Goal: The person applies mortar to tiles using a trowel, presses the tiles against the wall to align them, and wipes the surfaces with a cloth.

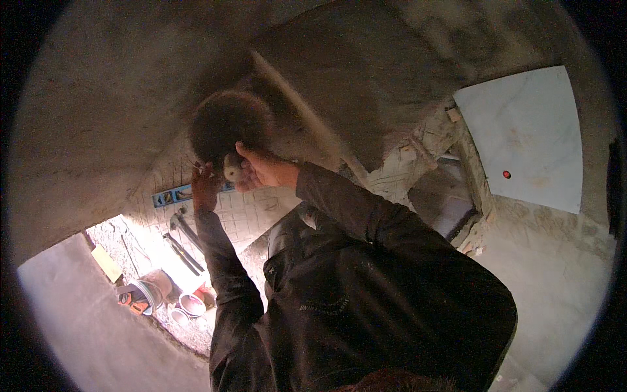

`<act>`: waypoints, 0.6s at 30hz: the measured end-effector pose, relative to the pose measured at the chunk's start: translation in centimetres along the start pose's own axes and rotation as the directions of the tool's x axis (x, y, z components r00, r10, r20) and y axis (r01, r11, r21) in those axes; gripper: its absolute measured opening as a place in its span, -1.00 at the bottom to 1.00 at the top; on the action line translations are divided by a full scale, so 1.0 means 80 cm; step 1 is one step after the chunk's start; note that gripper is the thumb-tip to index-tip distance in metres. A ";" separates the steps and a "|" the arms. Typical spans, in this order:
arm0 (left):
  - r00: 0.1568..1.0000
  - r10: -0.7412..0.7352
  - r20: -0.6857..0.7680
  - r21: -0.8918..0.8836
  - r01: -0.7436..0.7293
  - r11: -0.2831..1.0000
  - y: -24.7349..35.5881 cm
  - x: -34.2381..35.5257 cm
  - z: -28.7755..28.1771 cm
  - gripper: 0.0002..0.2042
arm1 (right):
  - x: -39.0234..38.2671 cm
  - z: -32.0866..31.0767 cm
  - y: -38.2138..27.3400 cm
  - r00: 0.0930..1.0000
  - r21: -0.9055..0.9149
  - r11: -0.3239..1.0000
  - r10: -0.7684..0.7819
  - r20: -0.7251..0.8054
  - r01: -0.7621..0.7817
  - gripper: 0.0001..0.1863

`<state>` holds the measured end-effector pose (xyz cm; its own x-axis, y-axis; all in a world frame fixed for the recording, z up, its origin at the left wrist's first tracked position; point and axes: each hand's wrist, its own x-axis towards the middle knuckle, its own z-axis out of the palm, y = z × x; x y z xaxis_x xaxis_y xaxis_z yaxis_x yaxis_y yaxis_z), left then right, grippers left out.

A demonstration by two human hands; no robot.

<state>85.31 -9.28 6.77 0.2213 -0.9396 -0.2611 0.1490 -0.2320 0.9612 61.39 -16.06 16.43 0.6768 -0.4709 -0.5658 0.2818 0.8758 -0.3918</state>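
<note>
My right hand (271, 170) is closed around a small pale rounded piece (232, 171) with a dark dot in it, its thumb pointing up. Just left of it, my left hand (205, 188) is raised with bent fingers; what they pinch, if anything, is too dim to make out. Directly beyond both hands is a dark, round, blurred shape (230, 121) against the wall; I cannot tell what it is. A blue spirit level (171, 196) lies below and behind my left hand, partly hidden by it.
A hammer (188, 228) and a dark long-handled tool (183, 254) lie left of my left forearm. Beyond them stand a bucket (155, 286) with an orange-handled tool (134, 303) and small tubs (192, 304). A white marbled panel (535, 140) is at right, beside a dark recess (444, 197).
</note>
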 end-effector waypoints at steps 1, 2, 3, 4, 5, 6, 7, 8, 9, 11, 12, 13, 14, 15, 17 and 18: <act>0.998 0.057 0.013 0.069 -0.058 0.996 -0.006 -0.003 0.005 -0.54 | 0.014 -0.005 0.000 0.998 0.047 0.999 0.003 0.055 -0.006 -0.38; 0.993 0.111 0.031 0.142 -0.115 0.983 -0.009 -0.009 0.009 -0.55 | 0.027 -0.014 0.008 0.994 0.098 0.995 0.002 0.111 -0.012 -0.44; 0.984 0.170 0.055 0.208 -0.178 0.962 -0.008 -0.012 0.017 -0.55 | 0.037 -0.029 0.023 0.992 0.136 0.991 -0.028 0.122 0.011 -0.48; 0.986 0.150 0.071 0.143 -0.159 0.977 0.005 -0.017 0.033 -0.53 | 0.045 -0.052 0.040 0.990 0.177 0.983 -0.078 0.121 0.056 -0.52; 0.989 0.129 0.072 0.076 -0.135 0.988 0.015 -0.026 0.046 -0.50 | 0.046 -0.065 0.046 0.984 0.202 0.974 -0.129 0.119 0.103 -0.56; 0.999 0.050 0.019 -0.141 -0.047 0.989 0.038 -0.037 0.069 -0.48 | -0.015 -0.012 0.015 0.966 0.035 0.966 -0.257 -0.004 0.257 -0.67; 0.999 -0.043 -0.006 -0.343 0.038 0.938 0.066 -0.051 0.088 -0.46 | -0.026 -0.018 0.003 0.970 -0.030 0.971 -0.234 0.065 0.237 -0.69; 0.999 -0.046 0.000 -0.306 0.044 0.951 0.067 -0.053 0.093 -0.45 | -0.030 -0.027 -0.004 0.969 -0.090 0.972 -0.203 0.138 0.216 -0.71; 0.999 -0.050 0.002 -0.261 0.048 0.964 0.062 -0.053 0.093 -0.45 | -0.028 -0.040 -0.003 0.964 -0.147 0.969 -0.163 0.211 0.196 -0.73; 0.998 -0.056 0.028 -0.188 0.060 0.980 0.068 -0.041 0.098 -0.44 | -0.022 -0.088 0.009 0.951 -0.521 0.796 -0.258 0.168 0.308 -0.71; 0.998 -0.058 0.024 -0.177 0.062 0.982 0.066 -0.039 0.101 -0.44 | -0.035 -0.082 -0.006 0.977 -0.664 0.719 -0.195 0.090 0.205 -0.70; 0.998 -0.066 0.018 -0.169 0.068 0.983 0.061 -0.036 0.102 -0.44 | -0.058 -0.053 -0.040 0.996 -0.744 0.668 -0.082 -0.039 0.026 -0.69; 0.978 0.208 0.025 0.048 -0.209 0.977 0.049 -0.024 0.099 -0.36 | -0.081 -0.024 -0.070 0.991 -0.778 0.620 -0.004 -0.135 -0.103 -0.68; 0.985 0.170 0.041 0.005 -0.170 0.985 0.048 -0.018 0.097 -0.39 | -0.097 -0.006 -0.093 0.979 -0.797 0.575 0.037 -0.201 -0.185 -0.67; 0.994 0.092 0.059 -0.074 -0.087 0.993 0.052 -0.017 0.094 -0.46 | -0.116 0.006 -0.130 0.962 -0.841 0.470 0.075 -0.263 -0.266 -0.66; 0.992 0.092 0.088 -0.116 -0.081 0.990 0.059 -0.016 0.098 -0.47 | -0.114 -0.006 -0.141 0.965 -0.868 0.431 0.031 -0.260 -0.248 -0.67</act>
<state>78.21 -11.17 12.36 0.1486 -0.9753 -0.1633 0.2410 -0.1244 0.9625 51.68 -21.71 25.70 0.4849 -0.4550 -0.7469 -0.6364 0.4022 -0.6581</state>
